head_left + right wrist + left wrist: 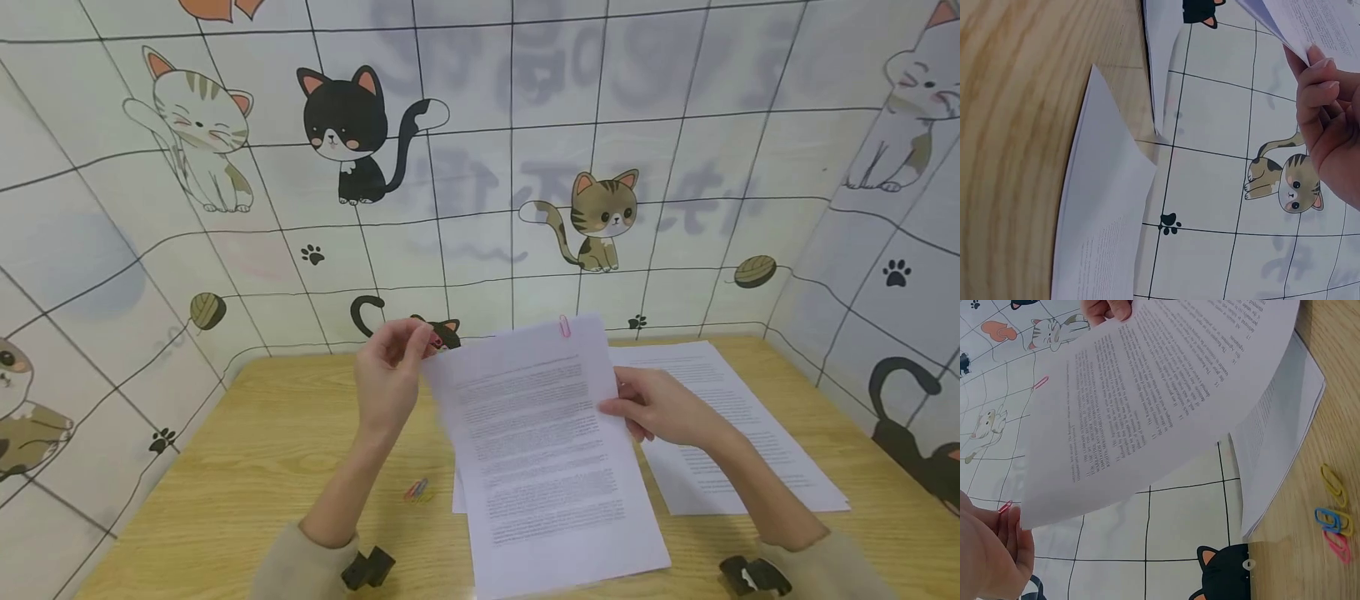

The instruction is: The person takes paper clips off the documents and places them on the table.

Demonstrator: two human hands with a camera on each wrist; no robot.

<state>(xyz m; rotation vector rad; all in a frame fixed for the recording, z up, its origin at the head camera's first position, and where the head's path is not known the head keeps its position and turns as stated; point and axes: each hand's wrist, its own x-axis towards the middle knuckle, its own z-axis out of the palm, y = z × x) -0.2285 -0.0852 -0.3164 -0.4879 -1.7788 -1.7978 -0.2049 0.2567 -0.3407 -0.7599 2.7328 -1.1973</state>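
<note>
My right hand (656, 404) pinches the right edge of some printed paper sheets (536, 467), held up and tilted above the table. A pink paper clip (565, 327) sits on their top edge, toward the right. At the top left corner is my left hand (390, 367), its thumb and fingers pinching a second pink paper clip (1005, 506). That hand's fingers are against the corner in the left wrist view; whether they grip the paper too, I cannot tell. In the right wrist view, the right hand (1332, 122) shows curled fingers at the paper's edge.
Several loose paper clips (418, 490), pink, blue and yellow, lie on the wooden table (300, 433) left of the sheets. More printed paper (720, 442) lies at the right, and another stack (1282, 419) lies under the raised sheets. A cat-patterned wall covering (480, 192) surrounds the table.
</note>
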